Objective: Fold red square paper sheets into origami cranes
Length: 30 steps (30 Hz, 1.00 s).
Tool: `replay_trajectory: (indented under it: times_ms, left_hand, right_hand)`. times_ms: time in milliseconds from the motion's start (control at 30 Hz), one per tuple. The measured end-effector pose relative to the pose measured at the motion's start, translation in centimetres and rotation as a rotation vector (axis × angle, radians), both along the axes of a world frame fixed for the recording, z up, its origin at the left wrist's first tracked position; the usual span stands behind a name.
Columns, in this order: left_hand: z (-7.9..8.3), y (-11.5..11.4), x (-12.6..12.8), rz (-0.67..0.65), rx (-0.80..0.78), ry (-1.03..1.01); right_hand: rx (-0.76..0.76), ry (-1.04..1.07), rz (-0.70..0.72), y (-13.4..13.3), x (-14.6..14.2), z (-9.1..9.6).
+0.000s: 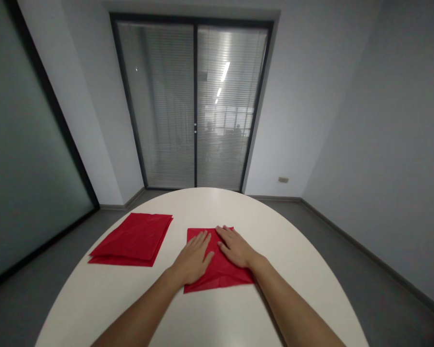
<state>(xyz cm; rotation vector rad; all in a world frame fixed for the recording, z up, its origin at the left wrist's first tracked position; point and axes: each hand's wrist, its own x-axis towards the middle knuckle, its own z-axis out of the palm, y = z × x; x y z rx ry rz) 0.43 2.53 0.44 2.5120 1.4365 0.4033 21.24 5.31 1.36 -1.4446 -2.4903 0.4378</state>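
Note:
A folded red sheet, paper or thin plastic, lies flat on the white table in front of me. My left hand rests palm down on its left side, fingers stretched out and thumb apart. Pressed flat on the right part of the same sheet is my right hand, its fingers extended toward the far edge. Both hands cover parts of the sheet, and creases run along its near edge. To the left, apart from my hands, lies a stack of folded red sheets with layered edges.
The round white table has a curved edge on both sides. Beyond it stands a dark-framed glass door with blinds. A frosted glass panel is at the left, and a plain wall at the right.

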Motion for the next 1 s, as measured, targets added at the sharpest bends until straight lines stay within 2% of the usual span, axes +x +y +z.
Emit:
replay_trajectory:
  times_ms: [67, 133, 200, 267, 367, 433, 567, 800, 900, 1000]
  left_hand:
    - [-0.1, 0.2, -0.1, -0.001, 0.025, 0.013]
    - [-0.2, 0.3, -0.2, 0.001, 0.041, 0.015]
    - [-0.3, 0.5, -0.3, 0.006, 0.054, 0.012]
    - [-0.6, 0.8, -0.5, 0.012, 0.068, 0.003]
    - [-1.0, 1.2, -0.7, 0.014, 0.078, -0.011]
    - [-1.1, 1.4, -0.7, 0.021, 0.079, -0.012]
    - [-0.8, 1.5, -0.8, 0.048, 0.091, -0.016]
    - [0.1, 1.4, -0.8, 0.113, 0.123, 0.023]
    - [0.2, 1.4, -1.1, 0.058, 0.157, -0.024]
    - [0.2, 1.2, -1.5, -0.028, 0.127, -0.059]
  right_hand:
    - [-0.01, -0.08, -0.146, 0.2, 1.1, 0.2]
    - [0.058, -0.144, -0.273, 0.1, 1.5, 0.6]
    - [0.157, -0.154, -0.294, -0.2, 1.2, 1.1]
    - [0.19, -0.091, -0.17, -0.8, 0.3, 1.6]
    - [0.084, 0.008, 0.069, -1.8, -1.2, 1.7]
    - [0.013, -0.007, 0.074, -2.2, -1.8, 1.2]
    - [0.011, 0.012, 0.051, -2.3, -1.5, 0.3]
    - [0.015, -0.001, 0.125, -2.2, -0.7, 0.9]
    - [-0.013, -0.004, 0.128, -2.3, -0.8, 1.1]
    - [-0.01, 0.011, 0.124, -2.3, -0.8, 1.1]
